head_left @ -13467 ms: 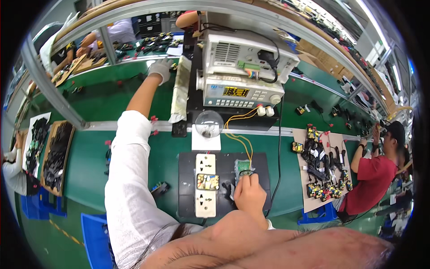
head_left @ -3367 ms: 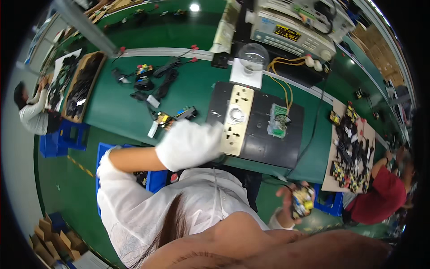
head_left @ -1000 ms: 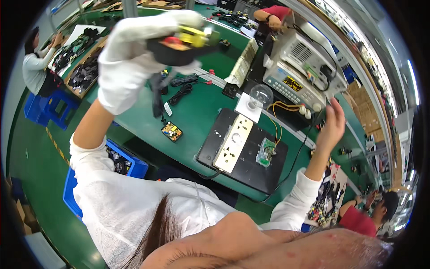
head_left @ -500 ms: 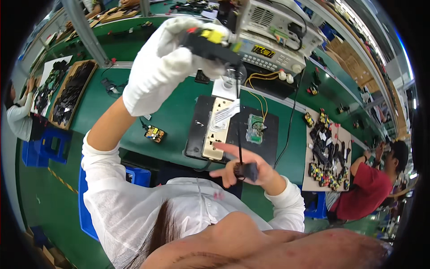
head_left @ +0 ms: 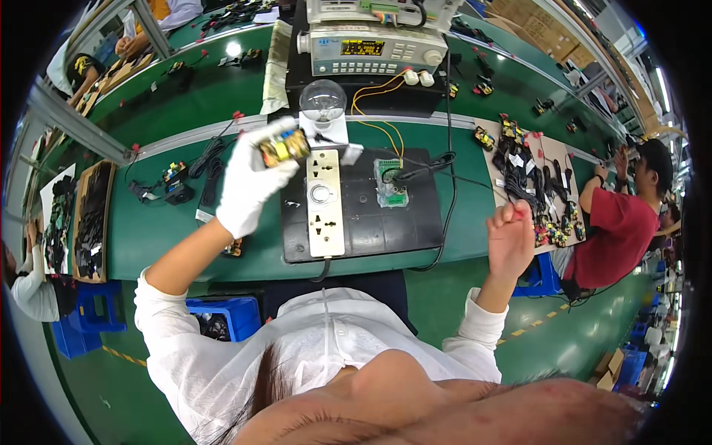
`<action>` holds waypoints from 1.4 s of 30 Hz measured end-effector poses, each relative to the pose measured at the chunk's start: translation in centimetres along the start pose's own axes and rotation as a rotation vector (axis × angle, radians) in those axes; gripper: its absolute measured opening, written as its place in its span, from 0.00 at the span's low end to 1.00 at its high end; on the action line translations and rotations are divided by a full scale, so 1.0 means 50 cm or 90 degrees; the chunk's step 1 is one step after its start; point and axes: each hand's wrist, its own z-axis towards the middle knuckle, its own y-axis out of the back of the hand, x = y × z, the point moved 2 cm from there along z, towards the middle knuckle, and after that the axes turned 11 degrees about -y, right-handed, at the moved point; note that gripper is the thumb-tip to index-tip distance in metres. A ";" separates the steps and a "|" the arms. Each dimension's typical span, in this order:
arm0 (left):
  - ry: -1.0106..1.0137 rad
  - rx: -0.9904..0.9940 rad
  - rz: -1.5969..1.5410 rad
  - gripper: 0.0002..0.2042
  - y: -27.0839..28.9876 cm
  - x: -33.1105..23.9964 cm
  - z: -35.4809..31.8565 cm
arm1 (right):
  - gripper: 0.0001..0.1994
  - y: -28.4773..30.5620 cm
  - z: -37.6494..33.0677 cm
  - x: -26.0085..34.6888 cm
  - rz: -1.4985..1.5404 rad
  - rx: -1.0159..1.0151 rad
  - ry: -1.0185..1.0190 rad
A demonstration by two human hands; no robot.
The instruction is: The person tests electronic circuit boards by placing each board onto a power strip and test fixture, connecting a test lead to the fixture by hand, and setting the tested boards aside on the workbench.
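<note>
Here, the cloth-gloved left hand [head_left: 256, 178] grips a boxy, knobbly circuit board [head_left: 285, 147], underside hidden; the bare right hand [head_left: 510, 241] pinches a thin cord [head_left: 478, 180] by its partly covered red end [head_left: 522, 212].

Circuit assembly [head_left: 285, 148] in left hand [head_left: 254, 182], socket strip [head_left: 334, 211] right, globe [head_left: 322, 100] behind strip
</note>
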 end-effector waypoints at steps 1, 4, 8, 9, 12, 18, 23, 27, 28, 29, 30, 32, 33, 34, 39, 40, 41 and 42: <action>0.018 0.006 0.008 0.30 -0.014 0.025 -0.010 | 0.16 0.004 -0.003 0.008 0.026 -0.005 0.042; 0.026 0.121 0.005 0.30 -0.045 0.076 -0.036 | 0.15 0.012 -0.005 0.021 -0.101 -0.114 0.118; -0.299 0.240 0.542 0.29 -0.051 0.089 -0.047 | 0.13 0.006 -0.006 0.015 -0.340 -0.196 0.237; -0.311 0.227 0.556 0.29 -0.052 0.093 -0.048 | 0.13 0.007 -0.004 0.011 -0.356 -0.230 0.235; -0.337 0.208 0.575 0.29 -0.054 0.097 -0.045 | 0.13 0.004 -0.001 0.000 -0.327 -0.203 0.173; -0.287 0.182 0.571 0.29 -0.051 0.092 -0.051 | 0.15 0.003 0.009 -0.009 -0.270 -0.197 0.107; -0.209 0.175 0.522 0.27 -0.046 0.094 -0.051 | 0.18 0.009 0.014 -0.020 -0.261 -0.188 0.105; -0.232 0.236 0.509 0.28 -0.037 0.095 -0.038 | 0.19 0.016 0.017 -0.022 -0.343 -0.217 0.152; -0.210 0.241 0.505 0.28 -0.034 0.099 -0.036 | 0.19 0.018 0.017 -0.023 -0.383 -0.233 0.168; -0.187 0.242 0.494 0.28 -0.031 0.103 -0.034 | 0.19 0.019 0.017 -0.023 -0.413 -0.238 0.177; -0.165 0.244 0.483 0.29 -0.028 0.108 -0.033 | 0.19 0.020 0.017 -0.025 -0.444 -0.242 0.186; -0.159 0.262 0.442 0.29 -0.023 0.114 -0.030 | 0.19 0.020 0.018 -0.027 -0.519 -0.258 0.211; -0.148 0.268 0.436 0.29 -0.020 0.118 -0.029 | 0.19 0.018 0.019 -0.030 -0.563 -0.269 0.227; -0.136 0.273 0.431 0.29 -0.018 0.121 -0.028 | 0.20 0.016 0.020 -0.032 -0.601 -0.285 0.249; -0.114 0.290 0.421 0.29 -0.011 0.127 -0.024 | 0.17 -0.014 0.018 -0.037 -0.862 -0.322 0.325; -0.109 0.289 0.416 0.29 -0.010 0.126 -0.025 | 0.17 -0.023 0.014 -0.034 -0.931 -0.320 0.343; -0.109 0.293 0.419 0.29 -0.010 0.125 -0.026 | 0.16 -0.030 0.011 -0.030 -0.948 -0.326 0.339; -0.114 0.279 0.418 0.29 -0.011 0.124 -0.029 | 0.15 -0.036 0.007 -0.028 -0.866 -0.312 0.309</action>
